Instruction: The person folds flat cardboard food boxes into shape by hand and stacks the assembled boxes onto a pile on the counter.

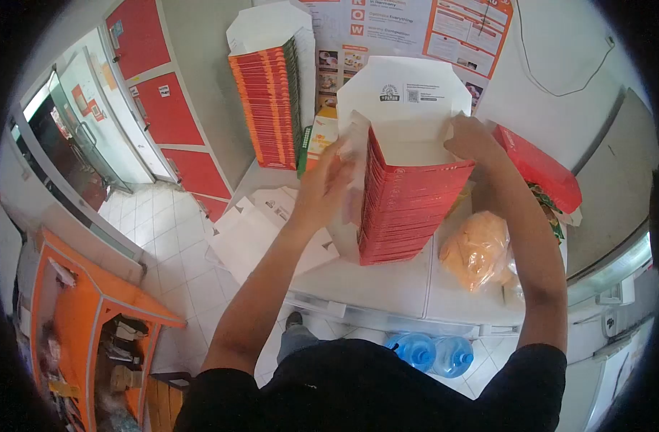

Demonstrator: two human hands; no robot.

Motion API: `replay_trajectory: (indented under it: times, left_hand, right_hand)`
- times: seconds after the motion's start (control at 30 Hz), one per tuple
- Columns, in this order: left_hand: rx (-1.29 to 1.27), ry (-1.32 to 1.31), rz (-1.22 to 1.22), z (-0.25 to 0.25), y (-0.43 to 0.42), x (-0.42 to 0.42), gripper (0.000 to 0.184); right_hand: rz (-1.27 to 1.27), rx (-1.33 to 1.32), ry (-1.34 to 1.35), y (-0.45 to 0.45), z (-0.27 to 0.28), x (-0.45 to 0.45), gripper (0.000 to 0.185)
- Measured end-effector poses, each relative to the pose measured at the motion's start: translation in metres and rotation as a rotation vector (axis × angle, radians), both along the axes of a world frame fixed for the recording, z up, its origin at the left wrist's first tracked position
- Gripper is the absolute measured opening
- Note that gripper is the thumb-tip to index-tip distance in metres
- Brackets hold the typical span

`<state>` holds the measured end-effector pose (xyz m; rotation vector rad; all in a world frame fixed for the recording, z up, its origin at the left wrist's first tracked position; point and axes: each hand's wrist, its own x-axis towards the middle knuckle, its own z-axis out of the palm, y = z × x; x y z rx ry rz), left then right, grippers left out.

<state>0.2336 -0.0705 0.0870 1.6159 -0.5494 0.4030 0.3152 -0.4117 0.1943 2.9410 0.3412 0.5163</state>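
- Red cartons with white insides, nested in a tall stack (412, 209), stand on the white tabletop (398, 291) at the centre of the frame, tilting slightly, the uppermost with its white lid panel (408, 90) raised towards the wall.
- Both bare hands are at the top of that stack; the step in hand looks like handling the uppermost carton by its sides.
- The left hand (326, 180) is beside the stack's left edge, fingers loosely apart and blurred, near a pale flap or film (354, 169); whether they pinch it, I cannot tell.
- The right hand (473, 140) is at the top right corner of the stack, fingers curled in against the white edge; how firmly they grip is hidden.
- Any next move on that carton calls, I judge, for a balanced hold on both sides, so the cartons beneath do not slide.
- Flat white card blanks (261, 230) lie left of the stack, below the left hand.
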Motion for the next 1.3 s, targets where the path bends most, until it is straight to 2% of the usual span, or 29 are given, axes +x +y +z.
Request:
replay_trajectory:
  times: [0.07,0.13,0.17,0.23,0.27,0.33,0.4,0.47,0.5,0.53,0.6,0.63,0.67,0.73,0.77,0.8,0.83,0.87,0.9,0.97,1.0,1.1,1.13,1.17,1.2,1.23,1.3]
  left_hand:
    - [0.401,0.055,0.172,-0.082,0.049,0.016,0.067]
    - [1.151,0.160,0.570,-0.164,0.083,-0.003,0.073]
    - [1.291,0.284,0.605,-0.189,0.095,-0.017,0.072]
    - [1.365,0.482,0.515,-0.235,0.128,-0.016,0.070]
    - [1.304,0.543,0.386,-0.263,0.154,-0.001,0.069]
    - [1.213,0.548,0.208,-0.272,0.185,0.010,0.062]
    - [1.158,0.462,0.116,-0.262,0.206,0.011,0.050]
    - [1.059,0.454,0.081,-0.270,0.227,0.019,0.041]
    - [1.009,0.447,0.068,-0.280,0.241,0.027,0.037]
    - [1.086,0.298,0.013,-0.318,0.263,0.046,0.023]
    - [1.107,0.322,0.296,-0.277,0.251,0.027,0.023]
    - [1.116,0.328,0.435,-0.239,0.236,0.014,0.023]
    - [1.116,0.393,0.511,-0.202,0.221,0.004,0.024]
    - [0.816,0.292,0.609,-0.147,0.201,-0.019,0.025]
    - [0.673,0.244,0.652,-0.139,0.195,-0.028,0.026]
    - [0.457,0.316,0.573,-0.145,0.191,-0.041,0.025]
    - [0.238,0.378,0.501,-0.152,0.185,-0.057,0.024]
    - [0.186,0.450,0.504,-0.149,0.174,-0.072,0.023]
    - [0.032,0.606,0.456,-0.123,0.156,-0.094,0.021]
    - [-0.491,0.623,0.301,-0.108,0.130,-0.113,0.021]
    - [-0.584,0.642,0.278,-0.112,0.125,-0.122,0.022]
    - [-0.832,0.645,0.189,-0.113,0.112,-0.129,0.023]
    - [-0.887,0.634,0.155,-0.109,0.105,-0.135,0.024]
    - [-0.946,0.623,0.122,-0.109,0.100,-0.143,0.024]
    - [-0.827,0.607,0.122,-0.118,0.103,-0.153,0.024]
    - [-0.836,0.621,0.108,-0.125,0.101,-0.162,0.023]
    - [-0.850,0.652,0.079,-0.134,0.094,-0.176,0.022]
  right_hand:
    - [0.098,-0.097,0.003,-0.016,-0.008,0.016,0.034]
    - [0.120,-0.146,0.038,-0.008,-0.010,0.013,0.035]
    - [0.093,-0.152,0.066,0.006,0.009,-0.004,0.035]
    - [0.096,-0.186,0.058,0.018,0.016,-0.008,0.035]
    - [0.116,-0.208,0.027,0.009,0.014,-0.003,0.035]
    - [0.047,-0.130,0.031,0.013,0.020,-0.009,0.036]
    - [-0.118,0.066,0.116,0.035,0.057,-0.039,0.037]
    - [-0.041,0.260,-0.104,0.017,0.059,-0.038,0.037]
    - [0.007,0.433,-0.233,0.037,0.072,-0.065,0.035]
    - [0.054,0.606,-0.361,0.066,0.075,-0.103,0.033]
    - [0.196,0.774,-0.509,0.098,0.048,-0.160,0.020]
    - [0.169,1.001,-0.413,0.102,0.010,-0.185,0.015]
    - [0.338,0.856,-0.256,0.116,-0.017,-0.198,0.018]
    - [0.708,0.615,0.117,0.143,-0.069,-0.225,0.025]
    - [0.818,0.698,0.171,0.175,-0.095,-0.224,0.041]
    - [0.912,0.722,0.250,0.201,-0.114,-0.219,0.061]
    - [0.961,0.654,0.229,0.224,-0.130,-0.215,0.063]
    - [1.012,0.585,0.200,0.242,-0.148,-0.209,0.065]
    - [1.016,0.604,0.210,0.256,-0.171,-0.199,0.063]
    - [1.012,0.639,0.228,0.280,-0.222,-0.181,0.060]
    - [1.108,0.813,0.139,0.283,-0.238,-0.169,0.059]
    - [1.235,1.027,0.023,0.289,-0.235,-0.172,0.057]
    - [1.170,0.878,0.040,0.284,-0.228,-0.180,0.056]
    - [1.058,0.917,0.105,0.284,-0.226,-0.190,0.054]
    - [0.945,0.948,0.166,0.285,-0.226,-0.200,0.051]
    - [0.831,0.974,0.219,0.284,-0.225,-0.205,0.049]
    - [0.799,0.948,0.134,0.280,-0.220,-0.206,0.049]
